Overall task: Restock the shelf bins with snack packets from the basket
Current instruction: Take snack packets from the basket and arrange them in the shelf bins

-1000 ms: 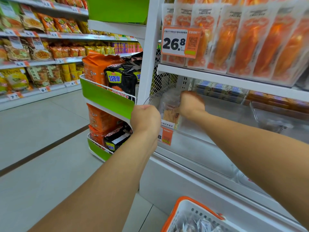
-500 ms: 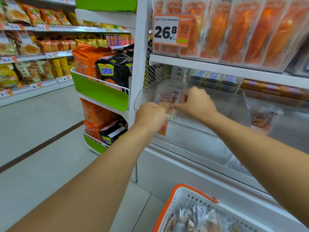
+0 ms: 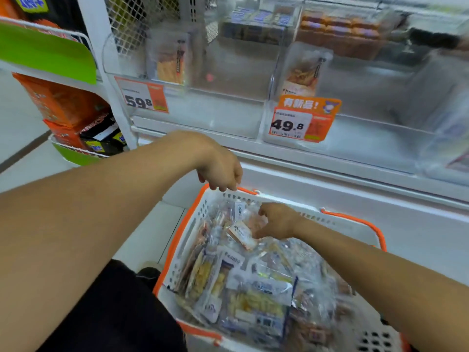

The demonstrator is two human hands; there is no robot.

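Clear shelf bins point(image 3: 228, 102) look nearly bare while the basket point(image 3: 187, 224) stays heaped, so most restocking remains; right hand point(image 3: 278, 221) pinches a packet point(image 3: 242, 235), left hand point(image 3: 220, 171) hangs loosely curled, holding nothing.

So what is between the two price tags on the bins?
Head view: only the clear front of the left bin, between the 59.8 tag and the 49.8 tag.
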